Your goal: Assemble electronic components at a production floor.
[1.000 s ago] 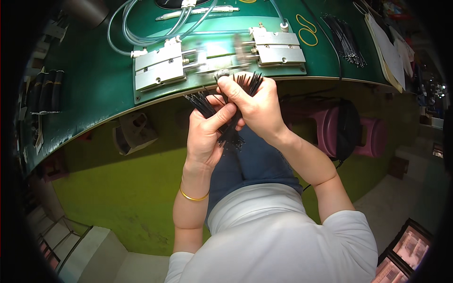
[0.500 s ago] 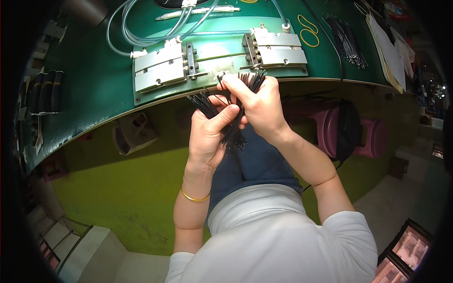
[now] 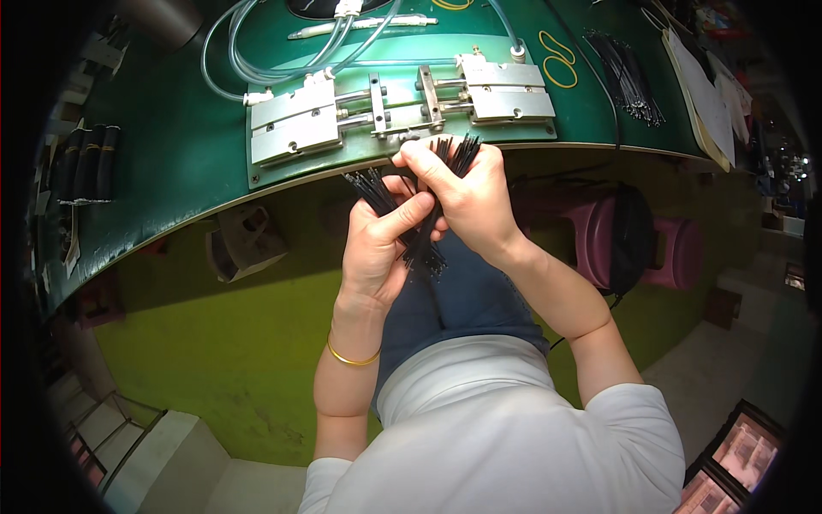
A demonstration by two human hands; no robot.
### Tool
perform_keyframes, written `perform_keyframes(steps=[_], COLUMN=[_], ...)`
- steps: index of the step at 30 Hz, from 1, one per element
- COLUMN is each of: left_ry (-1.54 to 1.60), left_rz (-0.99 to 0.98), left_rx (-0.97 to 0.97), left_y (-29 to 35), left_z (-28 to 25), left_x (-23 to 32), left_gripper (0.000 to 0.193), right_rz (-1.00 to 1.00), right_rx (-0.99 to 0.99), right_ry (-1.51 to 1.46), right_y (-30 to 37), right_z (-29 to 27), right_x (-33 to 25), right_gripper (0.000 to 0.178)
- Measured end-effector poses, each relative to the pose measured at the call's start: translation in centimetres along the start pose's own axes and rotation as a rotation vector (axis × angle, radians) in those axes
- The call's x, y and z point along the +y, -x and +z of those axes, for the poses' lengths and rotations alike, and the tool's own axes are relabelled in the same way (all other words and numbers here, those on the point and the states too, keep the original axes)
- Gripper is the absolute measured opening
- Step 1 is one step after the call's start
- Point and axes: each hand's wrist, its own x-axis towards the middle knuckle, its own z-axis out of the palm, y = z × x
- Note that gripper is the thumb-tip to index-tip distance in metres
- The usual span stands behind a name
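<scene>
My left hand [image 3: 374,244] is closed around a bundle of thin black wires [image 3: 368,188], whose ends fan out above its fingers. Another bundle of black wires [image 3: 465,154] is gripped in my right hand [image 3: 477,201], and its lower ends hang below, between the hands. The hands touch at the fingers, just in front of the table edge. My right thumb and forefinger pinch near the clamping fixture's middle; what lies between them is hard to make out. On the fixture, the left metal cylinder [image 3: 295,124] and right metal cylinder [image 3: 509,90] have their rods pushed out, jaws close together.
Clear air hoses [image 3: 235,51] loop over the green table [image 3: 171,128]. A pen [image 3: 364,27] lies behind the fixture. Yellow rubber bands [image 3: 558,60] and a pile of black wires [image 3: 625,77] are on the right. Dark bundles [image 3: 88,163] lie far left. Pink stools [image 3: 591,227] stand below.
The fixture's two jaws have slid inward toward each other, baring their rods. My hands keep nearly the same place and still hold the wires.
</scene>
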Motion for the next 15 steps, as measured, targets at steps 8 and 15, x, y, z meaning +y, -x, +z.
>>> perform_keyframes(steps=[8,15], left_ry=[0.000,-0.067], left_rz=[0.005,-0.014], left_rx=[0.020,0.030], left_y=[-0.03,-0.21], left_z=[0.06,0.19], left_x=[-0.15,0.03], left_gripper=[0.010,0.010], right_rz=[0.020,-0.002], right_rx=[0.032,0.024], right_ry=[0.001,-0.023], right_y=[-0.24,-0.59], right_z=[-0.14,-0.43], right_x=[0.11,0.66], right_gripper=[0.021,0.020])
